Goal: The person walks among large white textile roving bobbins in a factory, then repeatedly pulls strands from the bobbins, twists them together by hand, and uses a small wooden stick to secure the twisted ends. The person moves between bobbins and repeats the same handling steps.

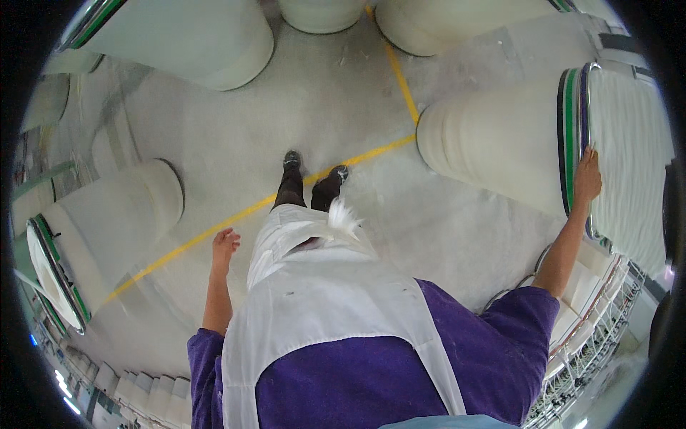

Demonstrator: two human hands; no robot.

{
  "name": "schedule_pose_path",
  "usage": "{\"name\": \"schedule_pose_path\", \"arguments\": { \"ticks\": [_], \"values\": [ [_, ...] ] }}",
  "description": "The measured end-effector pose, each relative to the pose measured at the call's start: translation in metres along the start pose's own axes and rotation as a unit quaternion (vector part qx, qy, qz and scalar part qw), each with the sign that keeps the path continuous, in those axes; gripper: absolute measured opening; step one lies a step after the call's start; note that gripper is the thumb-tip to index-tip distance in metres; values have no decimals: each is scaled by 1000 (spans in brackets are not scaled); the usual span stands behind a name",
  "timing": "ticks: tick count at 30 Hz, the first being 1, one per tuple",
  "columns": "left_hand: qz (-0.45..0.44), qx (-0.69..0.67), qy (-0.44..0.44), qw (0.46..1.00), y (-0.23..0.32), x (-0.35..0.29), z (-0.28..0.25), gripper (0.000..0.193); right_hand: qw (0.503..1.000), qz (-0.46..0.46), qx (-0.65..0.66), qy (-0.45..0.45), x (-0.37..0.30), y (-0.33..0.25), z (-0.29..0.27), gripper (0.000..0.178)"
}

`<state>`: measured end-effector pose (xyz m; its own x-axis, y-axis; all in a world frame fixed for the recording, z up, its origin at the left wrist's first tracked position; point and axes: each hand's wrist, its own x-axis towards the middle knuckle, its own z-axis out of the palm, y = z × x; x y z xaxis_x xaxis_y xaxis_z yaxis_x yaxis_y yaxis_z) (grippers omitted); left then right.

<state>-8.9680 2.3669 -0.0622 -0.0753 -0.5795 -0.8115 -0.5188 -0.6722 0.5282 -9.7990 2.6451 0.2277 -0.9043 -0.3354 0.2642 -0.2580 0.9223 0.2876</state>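
The right hand (587, 179) grips the green-banded rim of a tall cream can (500, 143) on the right. The left hand (225, 243) hangs empty, fingers loosely spread, above the grey floor (236, 143) with its yellow line (214, 229). More cans (128, 207) stand left and far.

pale cans (207, 39) standing around, yellow floor line (400, 79), grey concrete floor (314, 107)

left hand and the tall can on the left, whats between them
In the head view, only bare grey floor crossed by a yellow line lies between the left hand and the can.
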Motion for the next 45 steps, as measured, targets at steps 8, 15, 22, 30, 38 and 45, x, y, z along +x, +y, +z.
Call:
{"name": "schedule_pose_path", "arguments": {
  "ticks": [8,15,22,30,38,45],
  "values": [
    [53,40,-5,998,-14,-52,19,38,999,-31,-17,5,23,4,-4,56],
    [-38,32,-36,998,-90,-36,-17,34,993,-101,31,55,8,31,-2,60],
    [162,108,-79,978,8,15,79,31,947,-97,-3,308,-20,115,-126,42],
    [508,256,-186,801,259,-66,373,29,996,77,40,-9,-35,212,-114,98],
    [866,258,-230,362,446,-262,628,38,974,101,178,97,-33,212,-43,97],
    [847,458,-207,173,550,-294,760,56,954,130,267,44,-43,188,-24,78]
  ]
}}
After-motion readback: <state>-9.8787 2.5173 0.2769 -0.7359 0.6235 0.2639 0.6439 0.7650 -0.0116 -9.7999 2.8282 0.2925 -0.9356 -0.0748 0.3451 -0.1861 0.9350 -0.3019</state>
